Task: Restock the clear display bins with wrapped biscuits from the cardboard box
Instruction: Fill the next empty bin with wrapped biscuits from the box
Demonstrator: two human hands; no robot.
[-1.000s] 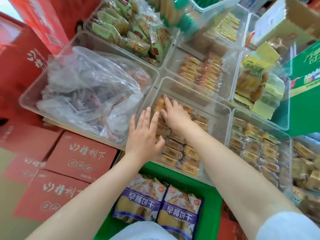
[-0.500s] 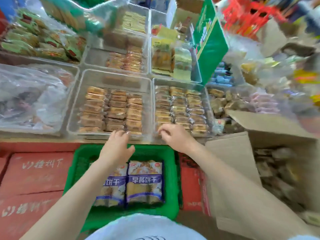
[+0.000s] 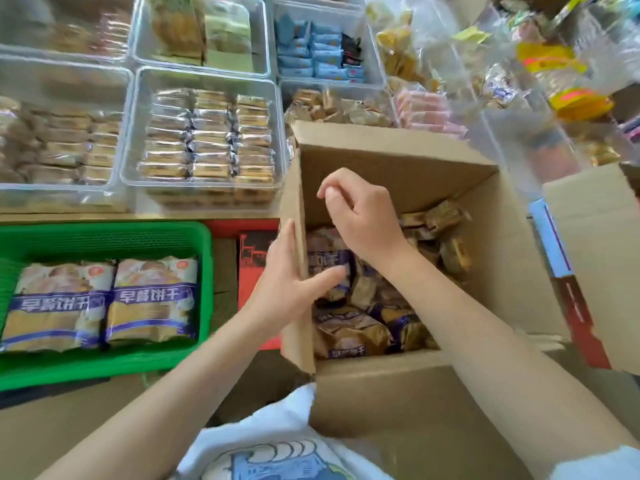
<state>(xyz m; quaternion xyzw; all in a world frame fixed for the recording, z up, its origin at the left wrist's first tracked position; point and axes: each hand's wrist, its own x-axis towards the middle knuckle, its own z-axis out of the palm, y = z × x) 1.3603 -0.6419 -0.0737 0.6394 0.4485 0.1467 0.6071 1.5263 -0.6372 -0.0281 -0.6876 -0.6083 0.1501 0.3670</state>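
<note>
Biscuits [image 3: 360,306] lay loose in the box [image 3: 381,386], wrapped, filling its floor on the near right. The left hand [image 3: 291,282] clasped the box's left wall, fingers straight on the outside, thumb inside. The right hand [image 3: 360,213] hung over the open box with fingers curled together, holding nothing I could see. Far left of the box stood the bins [image 3: 207,140], one stacked with tidy rows. A green basket [image 3: 104,237] with two packs sat near left
</note>
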